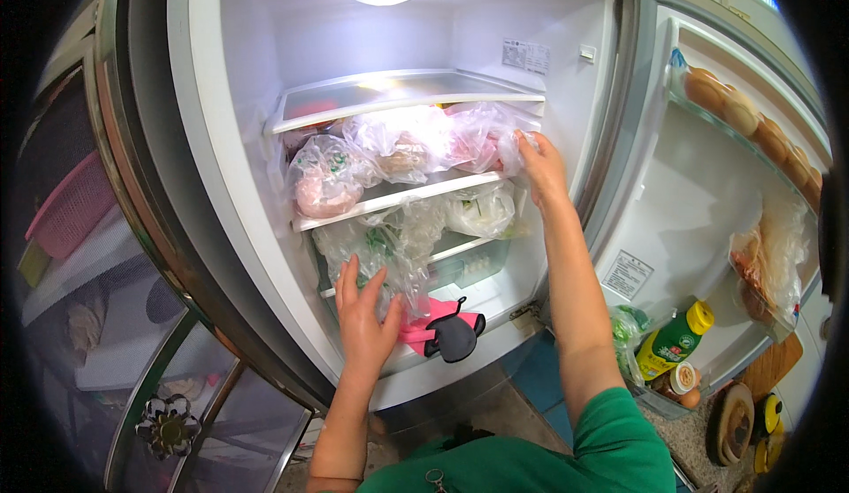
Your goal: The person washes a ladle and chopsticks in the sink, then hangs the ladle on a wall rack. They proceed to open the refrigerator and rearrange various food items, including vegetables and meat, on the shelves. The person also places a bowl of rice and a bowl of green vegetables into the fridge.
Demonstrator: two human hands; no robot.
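Observation:
Before me is an open refrigerator with glass shelves. My right hand (pixel 542 165) has its fingers on the end of a clear plastic bag (pixel 487 138) with pinkish contents, at the right of the middle shelf (pixel 398 202). Left of it lie a bag with a brownish item (pixel 403 156) and a bag with a pale pink item (pixel 325 191). My left hand (pixel 365 307) is raised with fingers spread, before clear bags (pixel 398 241) hanging over the lower shelf; whether it touches them is unclear. A pink and grey cloth item (pixel 444 330) lies below, at the refrigerator's bottom front.
The open door (pixel 670 181) on the right holds eggs (pixel 739 111), a bagged reddish item (pixel 763 274) and a green bottle with a yellow cap (pixel 675 340). At the left stands a mesh-fronted cabinet (pixel 126 281) with a pink basket (pixel 73 208).

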